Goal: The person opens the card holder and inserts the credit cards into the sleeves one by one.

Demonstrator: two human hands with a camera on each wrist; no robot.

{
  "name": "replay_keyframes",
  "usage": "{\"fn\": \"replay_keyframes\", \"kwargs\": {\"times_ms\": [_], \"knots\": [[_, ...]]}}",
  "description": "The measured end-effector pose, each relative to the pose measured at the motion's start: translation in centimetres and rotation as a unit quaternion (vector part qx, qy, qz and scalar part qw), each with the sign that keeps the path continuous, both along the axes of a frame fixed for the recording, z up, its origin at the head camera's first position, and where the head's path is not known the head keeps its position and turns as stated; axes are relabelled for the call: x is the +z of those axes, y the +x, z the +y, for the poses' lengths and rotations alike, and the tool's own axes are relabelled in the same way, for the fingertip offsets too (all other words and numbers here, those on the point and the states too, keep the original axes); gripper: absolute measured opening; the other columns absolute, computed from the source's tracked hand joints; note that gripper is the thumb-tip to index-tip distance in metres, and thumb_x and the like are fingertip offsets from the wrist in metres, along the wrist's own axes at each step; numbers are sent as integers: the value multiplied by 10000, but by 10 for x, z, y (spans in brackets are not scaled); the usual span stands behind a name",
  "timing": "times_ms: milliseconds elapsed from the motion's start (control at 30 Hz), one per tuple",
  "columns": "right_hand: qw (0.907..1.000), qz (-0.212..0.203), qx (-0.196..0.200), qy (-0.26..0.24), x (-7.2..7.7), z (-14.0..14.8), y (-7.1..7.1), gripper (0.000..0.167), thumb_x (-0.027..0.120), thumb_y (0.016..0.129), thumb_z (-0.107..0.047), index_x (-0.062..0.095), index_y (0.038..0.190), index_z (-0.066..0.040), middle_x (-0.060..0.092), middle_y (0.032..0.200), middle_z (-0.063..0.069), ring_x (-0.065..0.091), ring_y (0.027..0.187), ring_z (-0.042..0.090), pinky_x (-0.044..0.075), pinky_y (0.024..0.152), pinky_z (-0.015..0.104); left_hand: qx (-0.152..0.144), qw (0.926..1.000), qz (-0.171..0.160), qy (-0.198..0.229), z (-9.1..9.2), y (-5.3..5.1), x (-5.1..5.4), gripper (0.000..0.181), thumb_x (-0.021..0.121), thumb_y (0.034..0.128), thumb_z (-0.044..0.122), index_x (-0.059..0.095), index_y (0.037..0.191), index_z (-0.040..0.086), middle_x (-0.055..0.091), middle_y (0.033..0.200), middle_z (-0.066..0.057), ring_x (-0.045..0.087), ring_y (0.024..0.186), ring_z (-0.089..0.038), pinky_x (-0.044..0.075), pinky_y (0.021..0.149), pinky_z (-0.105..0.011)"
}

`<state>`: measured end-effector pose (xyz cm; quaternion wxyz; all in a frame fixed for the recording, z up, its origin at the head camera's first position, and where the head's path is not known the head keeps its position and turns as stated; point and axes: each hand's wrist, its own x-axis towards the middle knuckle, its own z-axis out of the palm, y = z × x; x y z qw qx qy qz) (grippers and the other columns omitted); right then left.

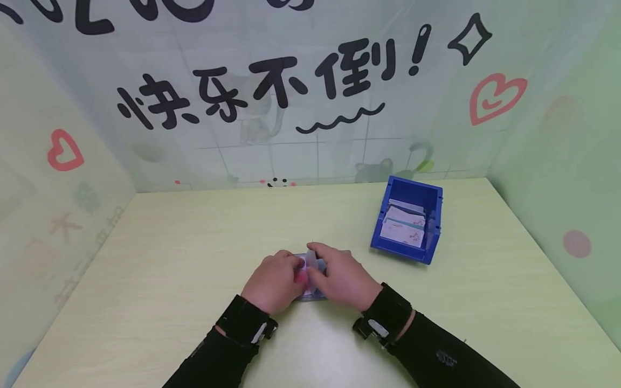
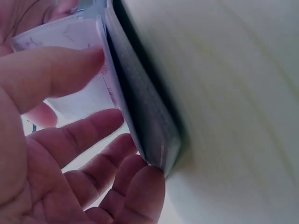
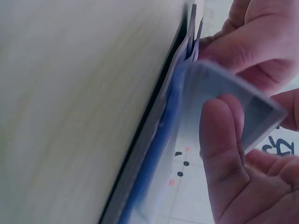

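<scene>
A small card album point(image 1: 312, 297) with clear plastic pages lies open on the table between the two hands. My left hand point(image 1: 275, 280) holds its left side, thumb on a printed pinkish-white page point(image 2: 86, 95) and the other fingers along the outer edge in the left wrist view. With thumb and fingers, my right hand point(image 1: 345, 277) pinches a translucent page point(image 3: 257, 112) that stands raised from the album. The cover's blue inner side point(image 3: 159, 154) shows below that page in the right wrist view. Both hands hide much of the album in the head view.
A blue plastic bin point(image 1: 406, 252) stands at the back right of the pale wooden table point(image 1: 194, 231), holding several upright white cards point(image 1: 401, 233). A printed cloth point(image 1: 291, 161) hangs behind the table and along both sides.
</scene>
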<state>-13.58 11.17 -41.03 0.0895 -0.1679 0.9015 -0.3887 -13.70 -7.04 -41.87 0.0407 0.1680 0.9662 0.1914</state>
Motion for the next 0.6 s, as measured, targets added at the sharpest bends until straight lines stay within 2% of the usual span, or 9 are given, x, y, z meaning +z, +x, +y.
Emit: {"fn": "replay_keyframes", "kwargs": {"times_ms": [100, 233, 300, 467, 567, 600], "knots": [[9998, -49, -204, -21, 0, -1, 2, 582, 668, 1020, -232, 479, 1531, -28, 687, 1332, 132, 657, 960, 215, 571, 765, 375, -48, 10000, 68, 10, 0, 1, 0, 355, 705, 986, 317, 756, 1273, 114, 714, 1247, -149, 689, 1088, -383, 578, 951, -484], [9987, -232, -453, -5, 0, -2, 4, 642, 700, 1002, -242, 436, 1551, -37, 686, 1352, 151, 651, 948, 230, 539, 693, 334, -137, 9998, 134, -64, 1, 2, 0, 364, 702, 992, 366, 758, 1308, 194, 704, 1251, -146, 673, 1079, -398, 569, 935, -488], [9985, -249, -474, -55, 0, -2, 5, 658, 706, 1001, -259, 427, 1558, -46, 686, 1364, 144, 656, 943, 217, 536, 705, 319, -179, 9997, 127, -110, 1, 3, 0, 366, 714, 984, 372, 761, 1307, 205, 694, 1249, -148, 662, 1074, -395, 568, 924, -486], [9989, -234, -254, -314, -1, -3, 8, 650, 702, 1010, -282, 431, 1552, -47, 683, 1355, 146, 684, 871, 178, 572, 733, 343, -144, 9999, -5, 10, -1, 1, 2, 333, 693, 1001, 315, 757, 1274, 137, 696, 1245, -146, 670, 1111, -373, 567, 966, -486], [9994, -179, -45, -293, -3, -2, 10, 622, 705, 1012, -278, 457, 1529, -38, 688, 1345, 151, 710, 973, 181, 603, 831, 368, 8, 9994, -190, 287, -3, -2, 3, 320, 628, 1041, 256, 740, 1279, 75, 715, 1242, -139, 690, 1157, -332, 566, 1014, -491], [9995, -141, 23, -265, -4, -2, 10, 614, 706, 1012, -277, 465, 1520, -32, 690, 1343, 153, 712, 1010, 184, 603, 855, 375, 51, 9989, -254, 393, -4, -4, 4, 304, 605, 1050, 232, 739, 1261, 58, 722, 1204, -131, 697, 1125, -309, 570, 1000, -483]]}}
